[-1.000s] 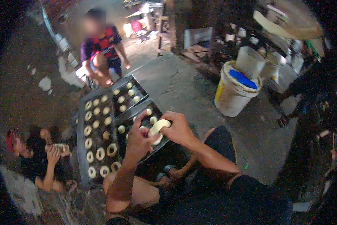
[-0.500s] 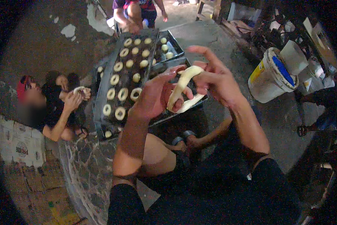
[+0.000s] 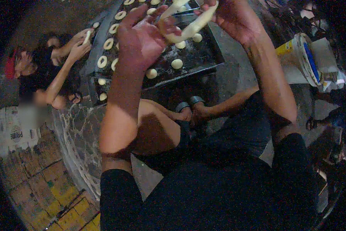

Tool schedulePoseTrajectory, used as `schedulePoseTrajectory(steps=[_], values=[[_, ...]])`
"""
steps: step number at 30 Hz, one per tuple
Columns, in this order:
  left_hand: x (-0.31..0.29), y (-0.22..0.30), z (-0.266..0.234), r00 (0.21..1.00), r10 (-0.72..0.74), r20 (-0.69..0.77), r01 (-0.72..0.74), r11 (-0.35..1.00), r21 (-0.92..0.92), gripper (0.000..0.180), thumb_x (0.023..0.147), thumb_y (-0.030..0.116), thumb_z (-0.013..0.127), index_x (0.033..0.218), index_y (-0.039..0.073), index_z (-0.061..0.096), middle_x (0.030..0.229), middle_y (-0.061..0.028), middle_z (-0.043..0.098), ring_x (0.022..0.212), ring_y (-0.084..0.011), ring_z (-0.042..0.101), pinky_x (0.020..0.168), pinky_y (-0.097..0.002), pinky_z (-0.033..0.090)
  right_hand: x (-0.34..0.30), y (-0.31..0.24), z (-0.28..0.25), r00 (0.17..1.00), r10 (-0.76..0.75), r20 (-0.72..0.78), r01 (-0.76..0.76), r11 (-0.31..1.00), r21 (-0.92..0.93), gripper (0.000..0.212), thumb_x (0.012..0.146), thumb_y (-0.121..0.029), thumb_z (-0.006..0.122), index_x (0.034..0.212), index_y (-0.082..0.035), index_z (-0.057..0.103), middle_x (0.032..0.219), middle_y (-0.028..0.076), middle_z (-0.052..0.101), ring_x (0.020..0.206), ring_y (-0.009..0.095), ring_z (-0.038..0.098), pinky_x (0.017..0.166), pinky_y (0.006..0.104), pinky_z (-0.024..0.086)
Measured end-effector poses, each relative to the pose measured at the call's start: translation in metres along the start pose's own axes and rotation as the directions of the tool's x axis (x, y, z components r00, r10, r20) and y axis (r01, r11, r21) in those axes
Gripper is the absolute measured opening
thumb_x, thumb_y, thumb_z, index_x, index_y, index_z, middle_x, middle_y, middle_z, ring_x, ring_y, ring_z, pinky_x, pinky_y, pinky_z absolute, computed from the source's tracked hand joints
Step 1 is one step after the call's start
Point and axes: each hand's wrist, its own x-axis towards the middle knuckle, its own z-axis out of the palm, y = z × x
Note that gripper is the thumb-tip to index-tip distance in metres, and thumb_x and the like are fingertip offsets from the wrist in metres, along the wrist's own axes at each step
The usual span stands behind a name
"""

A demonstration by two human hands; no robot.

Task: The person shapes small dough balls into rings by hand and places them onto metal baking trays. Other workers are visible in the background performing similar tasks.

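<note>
A pale ring of dough, stretched long, hangs between my two hands above the trays at the top of the view. My left hand has its fingertips hooked into the ring's left side, with the thumb raised apart. At the upper right my right hand pinches the ring's other end; part of its fingers is cut off by the frame's edge. Below lies a dark baking tray with dough balls on it. Several shaped dough rings rest in a column left of my left hand.
At the left a co-worker's hands hold another piece of dough. A white bucket with a blue inside stands at the right. My feet are just below the trays. Netting and cardboard lie at the lower left.
The view has tilted down, so trays and hands sit higher in it and the person at the far end is out of sight. My hands have moved apart, stretching the dough ring wider.
</note>
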Motion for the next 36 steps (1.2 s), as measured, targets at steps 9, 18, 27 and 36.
schedulePoseTrajectory(steps=[9, 18, 27, 36], values=[[0.013, -0.006, -0.031, 0.879, 0.269, -0.393, 0.021, 0.802, 0.597, 0.04, 0.091, 0.027, 0.063, 0.123, 0.003, 0.057, 0.107, -0.0137, 0.067, 0.095, -0.0244, 0.064, 0.089, -0.0402, 0.049, 0.098, 0.147, -0.175, 0.985, -0.123, -0.119, -0.084, 0.256, -0.963, 0.025, 0.086, -0.029, 0.067, 0.1, -0.008, 0.072, 0.089, 0.011, 0.07, 0.08, 0.024, 0.068, 0.07, 0.0373, 0.055], [0.009, 0.005, -0.026, 0.933, 0.15, -0.328, 0.062, 0.83, 0.554, 0.028, 0.092, 0.019, 0.062, 0.113, 0.0, 0.063, 0.1, -0.0132, 0.072, 0.093, -0.022, 0.069, 0.082, -0.0335, 0.053, 0.092, 0.257, -0.271, 0.923, 0.204, -0.326, -0.352, 0.106, -0.93, 0.03, 0.078, -0.03, 0.074, 0.1, -0.01, 0.076, 0.097, 0.014, 0.074, 0.088, 0.034, 0.071, 0.078, 0.0421, 0.056], [0.007, -0.001, -0.024, 0.935, 0.087, -0.345, 0.126, 0.826, 0.549, 0.025, 0.094, 0.016, 0.061, 0.113, 0.0, 0.064, 0.099, -0.0122, 0.071, 0.091, -0.0204, 0.068, 0.08, -0.0322, 0.053, 0.137, 0.271, -0.274, 0.896, -0.386, -0.218, -0.257, -0.052, -0.965, 0.047, 0.08, -0.027, 0.072, 0.12, -0.005, 0.061, 0.11, 0.018, 0.059, 0.103, 0.039, 0.06, 0.083, 0.0481, 0.053], [0.018, -0.02, -0.008, 0.915, 0.119, -0.386, 0.252, 0.578, 0.776, 0.027, 0.09, 0.015, 0.067, 0.112, 0.0, 0.066, 0.102, -0.0112, 0.071, 0.094, -0.0171, 0.067, 0.08, -0.0291, 0.053, 0.136, 0.238, -0.222, 0.928, -0.032, -0.372, -0.347, 0.295, -0.89, 0.028, 0.07, -0.019, 0.075, 0.091, -0.007, 0.06, 0.084, 0.015, 0.068, 0.078, 0.036, 0.066, 0.074, 0.0443, 0.053]])
